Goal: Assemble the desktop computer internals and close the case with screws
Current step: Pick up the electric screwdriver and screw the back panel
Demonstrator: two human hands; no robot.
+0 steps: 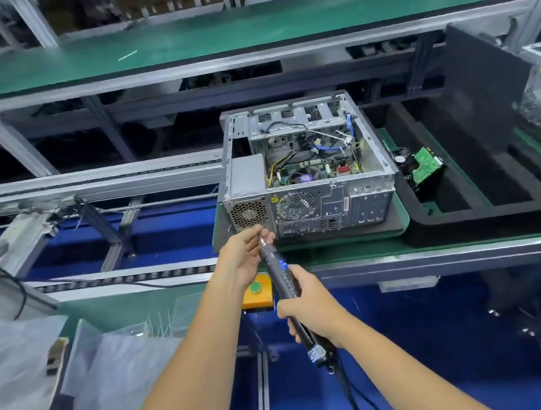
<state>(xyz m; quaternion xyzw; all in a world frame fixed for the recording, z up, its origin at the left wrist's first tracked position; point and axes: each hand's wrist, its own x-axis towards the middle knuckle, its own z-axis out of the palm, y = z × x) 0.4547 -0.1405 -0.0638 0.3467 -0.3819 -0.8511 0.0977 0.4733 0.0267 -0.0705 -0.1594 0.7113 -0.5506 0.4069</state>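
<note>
Black-bodied electric screwdriver [288, 291] sits in your right hand [312, 308], fingers wrapped round its barrel, while your left hand [246, 253] pinches at the bit tip, likely seating a screw, though the screw itself is too small to make out. Just beyond the tip, the open computer case [305, 169] rests on the bench [319, 255] with its rear panel facing you, top uncovered, cables and board exposed. You look to be at the fastening step; next, line the bit squarely on a rear screw hole before driving.
</note>
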